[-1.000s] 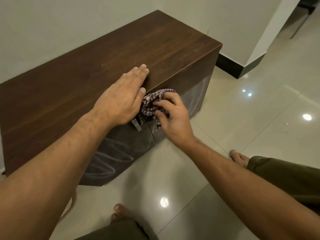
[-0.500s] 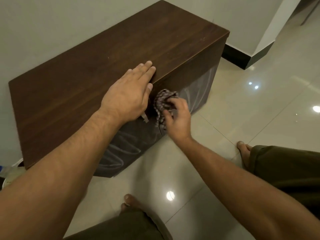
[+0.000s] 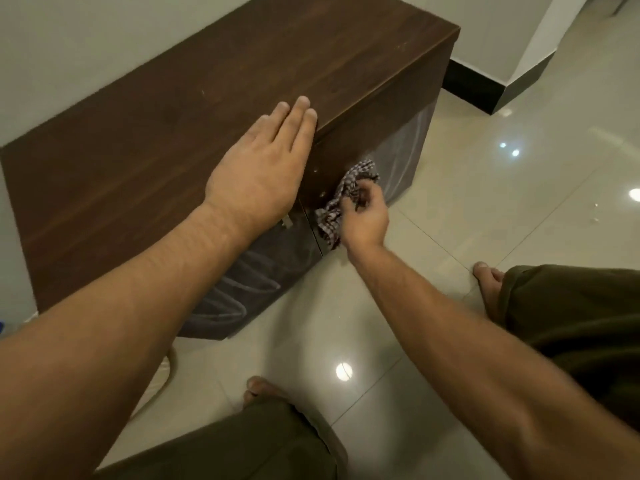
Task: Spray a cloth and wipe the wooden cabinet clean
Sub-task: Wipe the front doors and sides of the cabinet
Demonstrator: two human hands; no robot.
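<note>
Cloth [image 3: 355, 176] in R hand [image 3: 367, 220], near L hand [image 3: 263, 168].

The cabinet [image 3: 173, 140] had a dark brown wood-grain top, smooth and matt, with a few pale specks and faint scuffs. Its front doors [image 3: 242, 292] were glossier, a dark sheen mirroring pale curved streaks. A small handle [image 3: 286, 221] at the top edge of one door looked like brushed metal. The cloth [image 3: 360, 171] was thin woven fabric in a fine dark-and-white check, soft and crumpled. The floor [image 3: 519, 209], from three to six o'clock of the cabinet, was pale polished tile, very glossy, throwing back round spots of light. The wall [image 3: 86, 39] at twelve o'clock was matt paint. The skirting [image 3: 474, 88] at two o'clock was black and slightly shiny. The shorts [image 3: 571, 323] were matt olive cloth.
</note>
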